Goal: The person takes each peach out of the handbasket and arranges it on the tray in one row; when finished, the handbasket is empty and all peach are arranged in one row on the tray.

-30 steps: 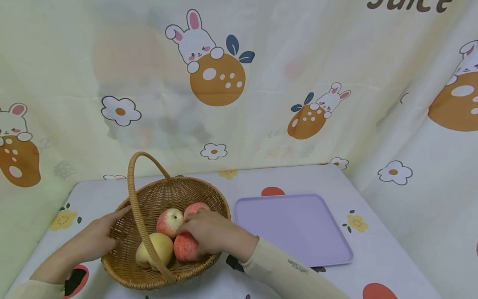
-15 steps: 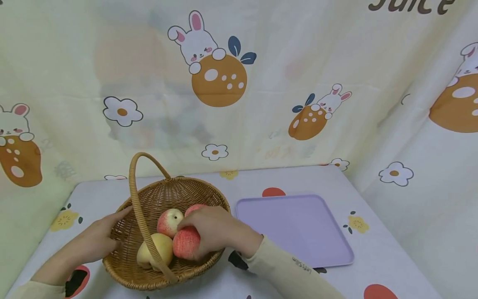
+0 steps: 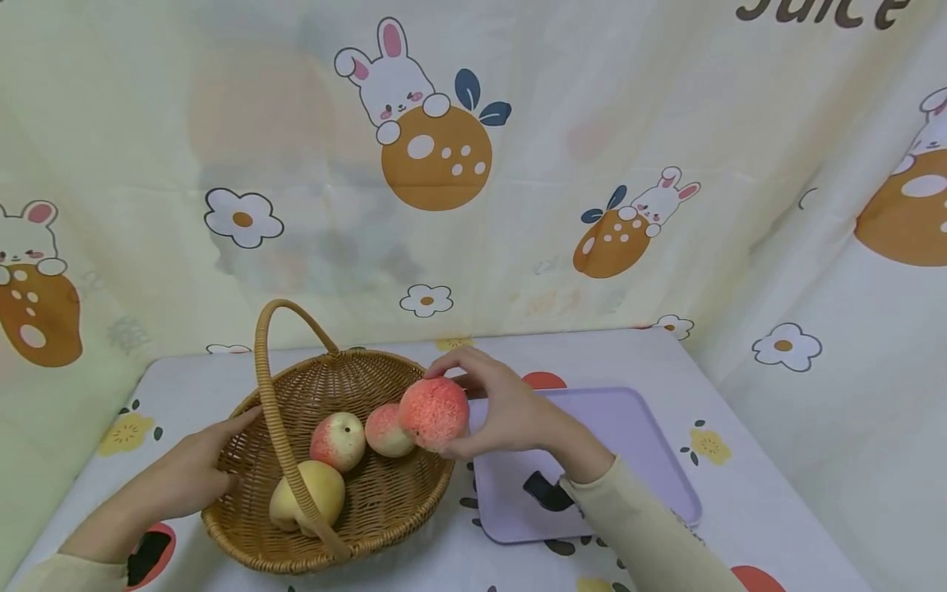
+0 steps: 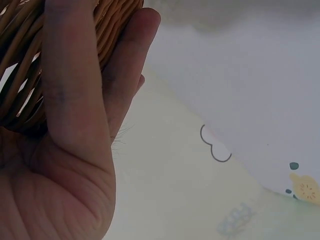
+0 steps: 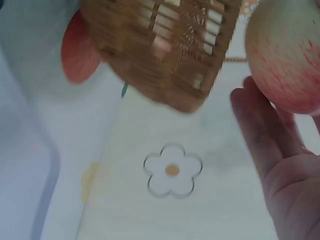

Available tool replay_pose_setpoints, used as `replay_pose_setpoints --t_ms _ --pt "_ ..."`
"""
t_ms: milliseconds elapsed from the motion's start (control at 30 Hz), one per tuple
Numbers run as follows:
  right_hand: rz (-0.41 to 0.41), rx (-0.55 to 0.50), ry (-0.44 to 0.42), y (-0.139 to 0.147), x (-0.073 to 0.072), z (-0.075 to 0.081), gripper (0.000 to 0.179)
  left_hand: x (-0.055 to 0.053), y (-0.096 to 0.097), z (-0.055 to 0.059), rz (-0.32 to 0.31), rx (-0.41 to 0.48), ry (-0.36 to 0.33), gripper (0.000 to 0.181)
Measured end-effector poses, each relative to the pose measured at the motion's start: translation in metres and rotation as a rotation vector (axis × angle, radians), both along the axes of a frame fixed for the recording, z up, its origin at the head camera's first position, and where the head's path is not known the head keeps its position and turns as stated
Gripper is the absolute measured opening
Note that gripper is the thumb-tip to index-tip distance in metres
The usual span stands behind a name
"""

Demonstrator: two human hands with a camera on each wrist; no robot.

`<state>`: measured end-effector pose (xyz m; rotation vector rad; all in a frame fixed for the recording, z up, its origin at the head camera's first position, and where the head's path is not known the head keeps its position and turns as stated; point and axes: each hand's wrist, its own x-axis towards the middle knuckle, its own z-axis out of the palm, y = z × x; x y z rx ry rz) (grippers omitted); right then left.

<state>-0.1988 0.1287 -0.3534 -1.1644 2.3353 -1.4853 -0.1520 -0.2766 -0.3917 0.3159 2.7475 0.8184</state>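
My right hand (image 3: 503, 403) holds a red peach (image 3: 434, 413) between thumb and fingers, raised over the basket's right rim. In the right wrist view the pale, red-streaked side of that peach (image 5: 285, 55) shows against the fingers. A brown wicker basket (image 3: 355, 374) with a tall arched handle stands on the left of the table. My left hand (image 3: 194, 469) grips its left side, with the wicker wall between thumb and fingers. Inside lie a yellow fruit (image 3: 321, 493), a red-and-cream peach (image 3: 338, 441) and another pinkish peach (image 3: 388, 430), partly hidden behind the held one.
A flat lilac tray (image 3: 617, 444) lies right of the basket, partly covered by the right forearm and its shadow. A patterned white cloth (image 3: 762, 501) covers the table. A curtain printed with rabbits (image 3: 518, 247) hangs behind it.
My right hand has lifted the red peach from the basket's right part, moving it up and to the right. The left hand and the basket have stayed in place.
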Motion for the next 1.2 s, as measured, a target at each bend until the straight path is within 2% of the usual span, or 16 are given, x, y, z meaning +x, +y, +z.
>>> replay_pose_setpoints --t_ms 200,333,467,567,667,800,933,1033,1200 --pt "-0.130 -0.093 0.041 0.030 -0.003 -0.004 0.075 -0.001 0.000 0.000 0.002 -0.006 0.001 0.091" --pt "-0.164 -0.152 0.050 0.045 -0.008 -0.010 0.077 -0.001 0.000 0.000 -0.004 -0.006 0.011 0.091" --pt "-0.208 -0.147 0.035 0.056 -0.011 -0.019 0.079 -0.001 0.000 0.001 -0.001 -0.004 0.004 0.090" --pt "-0.282 -0.076 0.007 0.064 -0.012 -0.029 0.081 -0.001 0.001 0.001 0.002 -0.002 -0.002 0.090" --pt "-0.345 0.058 0.013 0.069 -0.012 -0.042 0.082 0.000 0.002 0.000 0.005 0.000 -0.005 0.090" --pt "-0.355 0.284 0.125 0.070 -0.013 -0.063 0.080 0.001 0.001 0.000 0.009 0.002 -0.008 0.090" --pt "-0.326 0.478 0.238 0.064 -0.013 -0.081 0.083 0.001 0.000 -0.001 0.015 0.007 -0.014 0.091" --pt "-0.301 0.539 0.263 0.059 -0.011 -0.087 0.088 0.001 -0.001 -0.002 0.018 0.010 -0.016 0.090" --pt "-0.280 0.532 0.226 0.058 -0.007 -0.084 0.088 0.001 0.000 -0.002 0.021 0.012 -0.018 0.090"
